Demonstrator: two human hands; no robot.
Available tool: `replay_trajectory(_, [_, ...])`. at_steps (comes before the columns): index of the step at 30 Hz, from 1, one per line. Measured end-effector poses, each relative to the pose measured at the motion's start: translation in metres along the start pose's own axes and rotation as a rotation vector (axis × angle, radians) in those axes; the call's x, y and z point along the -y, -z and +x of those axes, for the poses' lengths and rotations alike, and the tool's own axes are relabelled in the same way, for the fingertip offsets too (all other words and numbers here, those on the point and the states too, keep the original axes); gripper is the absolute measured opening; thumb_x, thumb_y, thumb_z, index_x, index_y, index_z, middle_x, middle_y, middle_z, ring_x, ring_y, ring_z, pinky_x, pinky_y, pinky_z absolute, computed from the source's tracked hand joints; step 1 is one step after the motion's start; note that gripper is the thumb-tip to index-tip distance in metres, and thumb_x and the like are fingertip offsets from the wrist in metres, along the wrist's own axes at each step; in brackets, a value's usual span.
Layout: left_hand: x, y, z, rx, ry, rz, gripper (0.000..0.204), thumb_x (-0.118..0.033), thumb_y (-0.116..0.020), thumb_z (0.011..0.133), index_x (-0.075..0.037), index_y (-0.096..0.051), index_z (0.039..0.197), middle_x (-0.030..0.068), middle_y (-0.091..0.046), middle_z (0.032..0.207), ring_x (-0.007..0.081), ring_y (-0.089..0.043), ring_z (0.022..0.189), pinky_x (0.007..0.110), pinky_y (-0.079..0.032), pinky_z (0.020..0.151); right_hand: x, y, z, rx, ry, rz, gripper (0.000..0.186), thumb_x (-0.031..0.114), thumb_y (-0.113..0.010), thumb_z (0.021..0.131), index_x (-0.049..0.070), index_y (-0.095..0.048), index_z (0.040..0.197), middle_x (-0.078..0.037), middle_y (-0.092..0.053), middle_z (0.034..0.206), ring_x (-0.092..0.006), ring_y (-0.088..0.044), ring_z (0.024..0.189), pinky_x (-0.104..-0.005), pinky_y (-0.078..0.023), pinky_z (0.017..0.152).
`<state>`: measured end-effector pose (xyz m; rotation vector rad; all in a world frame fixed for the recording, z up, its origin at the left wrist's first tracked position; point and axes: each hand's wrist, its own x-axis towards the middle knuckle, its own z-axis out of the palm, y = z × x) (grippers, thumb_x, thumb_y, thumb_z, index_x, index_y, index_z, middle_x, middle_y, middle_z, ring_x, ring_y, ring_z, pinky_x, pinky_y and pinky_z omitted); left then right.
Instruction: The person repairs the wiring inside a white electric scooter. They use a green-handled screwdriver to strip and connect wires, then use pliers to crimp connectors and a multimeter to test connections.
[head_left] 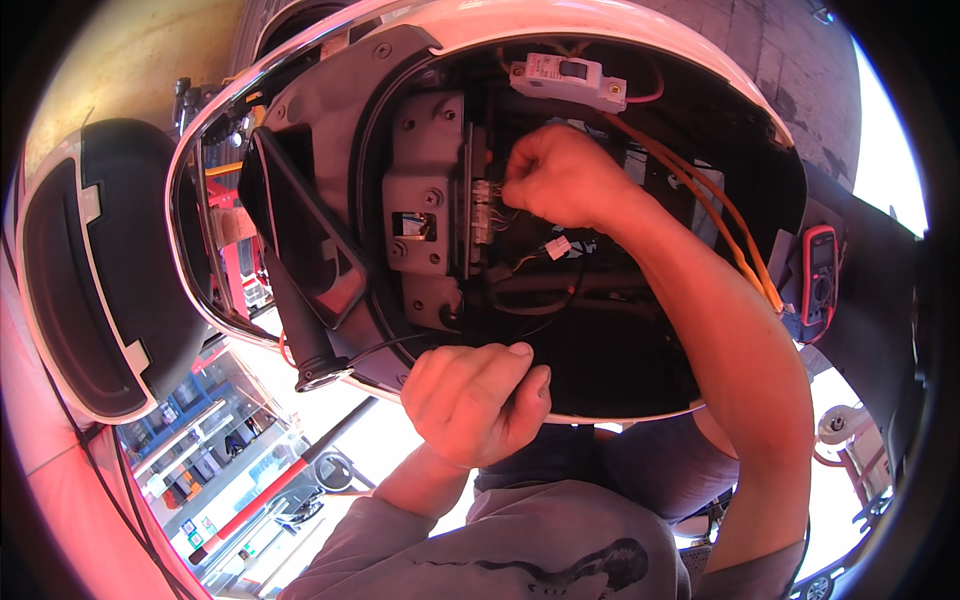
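My right hand point(565, 178) reaches into the dark body of a vehicle shell. Its thumb and fingers are pinched at thin wires point(503, 214), beside a row of pale plug connectors point(482, 212) on a metal-edged unit. The exact fingertip contact is partly hidden. Below the hand, a small white plug point(557, 248) hangs on its wires. My left hand point(475, 400) is closed at the near rim of the opening, fingers curled and thumb laid along them. What lies inside its grip is hidden. A thin black cable point(385, 345) runs close beside it.
A white circuit breaker point(570, 80) sits at the far edge, with orange cables point(700, 185) leading right. A red multimeter point(818, 280) lies at right. Left of the opening are a black-framed mirror point(310, 240) and a dark padded seat or lid point(110, 270).
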<state>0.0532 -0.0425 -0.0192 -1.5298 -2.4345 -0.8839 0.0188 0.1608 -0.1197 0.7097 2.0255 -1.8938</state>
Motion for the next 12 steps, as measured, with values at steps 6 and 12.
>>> replay_trajectory(6, [-0.0009,0.0009,0.0013,0.004,0.009,-0.012,0.027,-0.010,-0.080,0.074,-0.004,-0.068,0.098,0.0049,-0.069,0.078,0.0191,-0.059,0.059,0.028,-0.043,0.051,0.0038,0.0048,0.0009,0.053,-0.051,-0.057,0.024,0.022,-0.075,0.074,0.003,-0.074,0.088,-0.013,-0.072,0.082,-0.0256,-0.070,0.076,-0.0363,-0.055,0.070])
replay_trajectory(12, [-0.0008,0.0011,0.0003,0.009,0.010,-0.007,0.028,-0.011,-0.080,0.075,-0.004,-0.068,0.100,0.0042,-0.069,0.079,0.0190,-0.059,0.059,0.028,-0.043,0.051,0.0043,0.0052,0.0037,0.056,-0.058,-0.041,0.022,0.022,-0.075,0.074,0.003,-0.074,0.085,-0.012,-0.070,0.076,-0.0229,-0.066,0.071,-0.0349,-0.053,0.068])
